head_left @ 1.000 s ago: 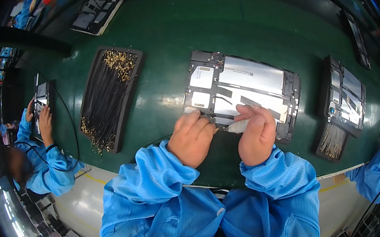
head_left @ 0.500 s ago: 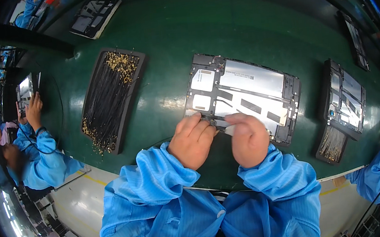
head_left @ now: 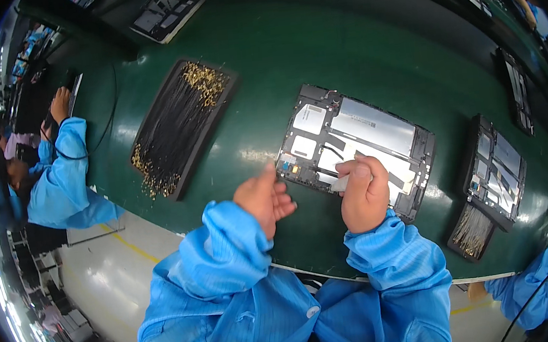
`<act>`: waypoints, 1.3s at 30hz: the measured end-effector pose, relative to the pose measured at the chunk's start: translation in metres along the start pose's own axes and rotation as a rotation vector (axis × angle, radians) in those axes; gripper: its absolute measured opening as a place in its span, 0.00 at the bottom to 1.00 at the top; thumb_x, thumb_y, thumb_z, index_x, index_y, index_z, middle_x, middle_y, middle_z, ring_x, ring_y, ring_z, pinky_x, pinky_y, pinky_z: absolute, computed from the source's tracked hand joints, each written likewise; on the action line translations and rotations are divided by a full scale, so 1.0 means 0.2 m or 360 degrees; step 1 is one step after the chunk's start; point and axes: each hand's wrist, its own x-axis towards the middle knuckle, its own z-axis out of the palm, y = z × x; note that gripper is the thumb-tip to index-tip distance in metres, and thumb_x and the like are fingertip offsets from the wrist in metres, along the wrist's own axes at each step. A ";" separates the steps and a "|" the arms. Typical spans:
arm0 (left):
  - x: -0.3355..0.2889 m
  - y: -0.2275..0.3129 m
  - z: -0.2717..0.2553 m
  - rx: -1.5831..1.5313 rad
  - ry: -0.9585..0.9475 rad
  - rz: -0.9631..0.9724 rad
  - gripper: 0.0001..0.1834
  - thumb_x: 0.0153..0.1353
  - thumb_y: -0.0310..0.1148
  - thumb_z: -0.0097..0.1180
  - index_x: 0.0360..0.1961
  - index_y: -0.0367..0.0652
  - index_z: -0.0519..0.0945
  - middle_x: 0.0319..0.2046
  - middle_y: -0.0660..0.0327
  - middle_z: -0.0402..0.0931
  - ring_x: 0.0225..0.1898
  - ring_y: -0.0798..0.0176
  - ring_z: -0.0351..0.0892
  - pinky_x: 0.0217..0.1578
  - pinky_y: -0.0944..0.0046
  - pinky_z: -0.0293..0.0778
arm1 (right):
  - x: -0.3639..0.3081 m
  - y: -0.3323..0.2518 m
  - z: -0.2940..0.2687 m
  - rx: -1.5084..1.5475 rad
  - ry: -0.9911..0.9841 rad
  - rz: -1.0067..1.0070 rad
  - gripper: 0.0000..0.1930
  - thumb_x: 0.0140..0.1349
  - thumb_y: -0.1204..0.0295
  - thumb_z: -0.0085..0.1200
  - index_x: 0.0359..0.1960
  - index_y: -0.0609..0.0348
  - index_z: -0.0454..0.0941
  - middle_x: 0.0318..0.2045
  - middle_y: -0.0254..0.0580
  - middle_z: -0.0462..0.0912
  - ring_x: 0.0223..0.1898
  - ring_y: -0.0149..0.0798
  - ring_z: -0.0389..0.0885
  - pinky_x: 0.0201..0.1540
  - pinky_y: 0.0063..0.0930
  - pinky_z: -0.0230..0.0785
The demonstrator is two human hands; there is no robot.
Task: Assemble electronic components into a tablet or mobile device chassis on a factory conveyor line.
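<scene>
An opened tablet-like device point(head_left: 375, 120) lies on the green table in front of me, with silver panels and a black frame. Over its near edge my right hand point(head_left: 365, 195) is closed around a small whitish tool point(head_left: 340, 183), whose tip points left; the rest of it is hidden in the fist. My left hand point(head_left: 265, 202) hovers beside the device's near left corner, fingers apart and holding nothing. Left of the device, a dark tray point(head_left: 207, 138) is filled with thin black cables point(head_left: 172, 125) with gold-coloured ends.
Another opened device point(head_left: 497, 167) sits at the right, partly over a second tray of thin cables point(head_left: 471, 234). More devices lie at the far left point(head_left: 167, 15) and far right point(head_left: 517, 92). Co-workers in blue sleeves point(head_left: 64, 179) occupy both sides.
My left hand has let go of the device's near edge, drawn back to the left and opened. My right hand still grips the whitish tool. The view has turned slightly.
</scene>
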 end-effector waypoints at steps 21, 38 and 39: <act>-0.05 -0.02 -0.01 0.1420 -0.0421 0.0391 0.14 0.54 0.38 0.45 0.33 0.36 0.73 0.21 0.64 0.68 0.18 0.73 0.65 0.18 0.75 0.62 | 0.07 -0.04 -0.02 0.0173 -0.0147 0.0273 0.16 0.57 0.65 0.39 0.42 0.65 0.64 0.25 0.46 0.76 0.29 0.34 0.74 0.33 0.23 0.64; 0.01 0.02 -0.05 0.1167 -0.0233 0.0300 0.16 0.55 0.43 0.43 0.31 0.38 0.71 0.22 0.61 0.69 0.13 0.72 0.63 0.09 0.75 0.56 | 0.26 -0.08 0.08 -0.1039 -0.1028 0.0262 0.12 0.52 0.66 0.40 0.29 0.61 0.72 0.26 0.50 0.75 0.30 0.50 0.73 0.34 0.36 0.65; -0.01 0.03 -0.04 0.1098 -0.0267 0.0289 0.18 0.55 0.44 0.42 0.32 0.37 0.69 0.23 0.61 0.69 0.13 0.72 0.64 0.09 0.75 0.55 | 0.23 -0.10 -0.01 -0.0825 -0.0757 0.0286 0.13 0.53 0.65 0.38 0.29 0.61 0.72 0.27 0.51 0.75 0.30 0.50 0.73 0.35 0.36 0.65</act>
